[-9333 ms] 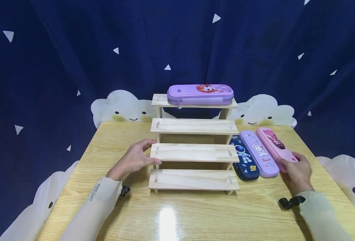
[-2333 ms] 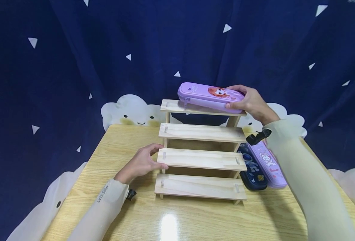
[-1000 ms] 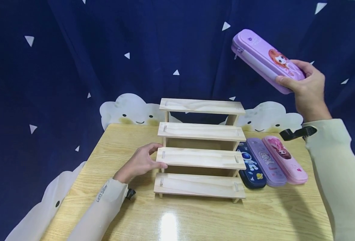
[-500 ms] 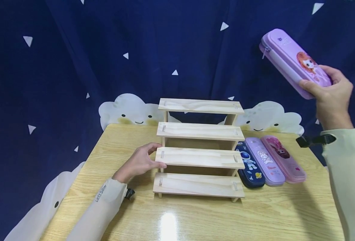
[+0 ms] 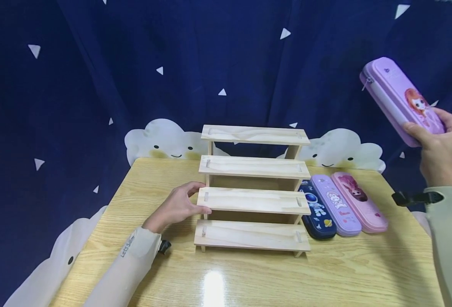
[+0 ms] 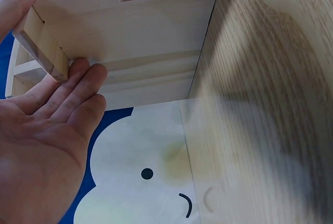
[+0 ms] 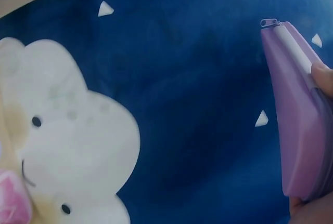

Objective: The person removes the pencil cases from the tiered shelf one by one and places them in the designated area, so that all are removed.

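My right hand (image 5: 442, 147) grips the lower end of a purple pencil case (image 5: 396, 94) with a red-haired girl on its lid. The case is tilted in the air at the right, well above the table; its zipper pull shows in the right wrist view. At the left end of a four-step wooden shelf (image 5: 254, 200), my left hand (image 5: 177, 204) holds the second board from the bottom, thumb at its front edge. In the left wrist view, the fingers (image 6: 86, 86) curl behind that board's end.
Right of the shelf, three pencil cases lie side by side on the wooden table (image 5: 164, 277): a navy astronaut case (image 5: 319, 213), a lilac case (image 5: 337, 204) and a pink case (image 5: 360, 202). A dark blue curtain (image 5: 195, 51) with white clouds hangs behind.
The purple pencil case was lifted off the top board by my right hand, carried up and rightward, and has lowered slightly in the last half second. My left hand keeps its hold.
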{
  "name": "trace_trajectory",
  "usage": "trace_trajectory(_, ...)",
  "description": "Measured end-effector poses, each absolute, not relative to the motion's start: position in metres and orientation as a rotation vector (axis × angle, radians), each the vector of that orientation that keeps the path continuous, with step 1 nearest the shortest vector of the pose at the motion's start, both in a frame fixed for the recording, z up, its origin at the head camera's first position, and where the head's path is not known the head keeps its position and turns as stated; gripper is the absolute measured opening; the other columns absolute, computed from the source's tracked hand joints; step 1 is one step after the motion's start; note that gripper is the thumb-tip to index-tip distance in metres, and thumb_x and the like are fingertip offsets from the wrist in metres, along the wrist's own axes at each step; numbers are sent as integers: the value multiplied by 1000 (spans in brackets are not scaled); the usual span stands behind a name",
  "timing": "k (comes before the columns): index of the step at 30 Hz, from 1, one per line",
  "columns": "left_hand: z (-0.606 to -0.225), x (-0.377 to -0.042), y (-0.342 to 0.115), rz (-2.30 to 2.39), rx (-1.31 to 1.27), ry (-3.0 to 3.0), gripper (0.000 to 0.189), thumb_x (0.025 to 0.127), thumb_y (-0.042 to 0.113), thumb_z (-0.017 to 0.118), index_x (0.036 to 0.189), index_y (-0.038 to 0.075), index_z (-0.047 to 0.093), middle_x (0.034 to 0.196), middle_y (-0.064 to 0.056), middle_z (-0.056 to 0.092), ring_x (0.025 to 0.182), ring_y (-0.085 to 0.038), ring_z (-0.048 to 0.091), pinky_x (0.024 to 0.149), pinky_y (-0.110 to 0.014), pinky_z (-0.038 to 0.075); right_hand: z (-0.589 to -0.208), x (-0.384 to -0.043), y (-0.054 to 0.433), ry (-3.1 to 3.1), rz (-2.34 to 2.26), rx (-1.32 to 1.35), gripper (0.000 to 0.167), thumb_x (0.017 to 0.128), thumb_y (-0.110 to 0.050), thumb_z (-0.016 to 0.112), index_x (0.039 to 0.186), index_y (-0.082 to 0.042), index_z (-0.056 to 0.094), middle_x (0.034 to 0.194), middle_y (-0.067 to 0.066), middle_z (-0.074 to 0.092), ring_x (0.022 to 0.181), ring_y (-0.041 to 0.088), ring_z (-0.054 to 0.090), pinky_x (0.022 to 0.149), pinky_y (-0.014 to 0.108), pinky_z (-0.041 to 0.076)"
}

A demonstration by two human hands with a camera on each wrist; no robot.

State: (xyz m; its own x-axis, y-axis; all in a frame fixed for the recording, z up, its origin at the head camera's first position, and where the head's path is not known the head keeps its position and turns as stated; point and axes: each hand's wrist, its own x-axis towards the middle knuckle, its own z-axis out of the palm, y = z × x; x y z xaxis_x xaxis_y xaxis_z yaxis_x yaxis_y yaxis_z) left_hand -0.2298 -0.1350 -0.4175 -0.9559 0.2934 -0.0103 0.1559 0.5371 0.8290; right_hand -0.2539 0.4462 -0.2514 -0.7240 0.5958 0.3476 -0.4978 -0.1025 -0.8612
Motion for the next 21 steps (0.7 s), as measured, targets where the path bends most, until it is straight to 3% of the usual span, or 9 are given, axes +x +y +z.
trace_trajectory(4,-417,-230,-135,1401,394,2622,90,61,54,94,137,22,57,148,-10,58,143,-38,48,121,-55,37,-267,-250,459,-1372,1913,-155,56,65,27,79,112,-2,70,110,5,65,94,13,62,74,10,59)
trace_trajectory(9,-418,-230,-135,1400,386,2616,92,60,56,93,138,22,57,148,-10,57,144,-39,47,121,-56,37,-285,-243,473,-1361,1915,-272,57,65,27,79,110,-6,70,110,2,64,94,11,62,73,9,58)
trace_trajectory(21,-420,-231,-136,1392,411,2629,92,61,57,92,138,21,56,149,-10,57,144,-39,47,121,-56,38,-334,-230,499,-1515,1831,-574,62,67,11,88,117,-17,66,113,-6,58,95,3,58,67,4,53)
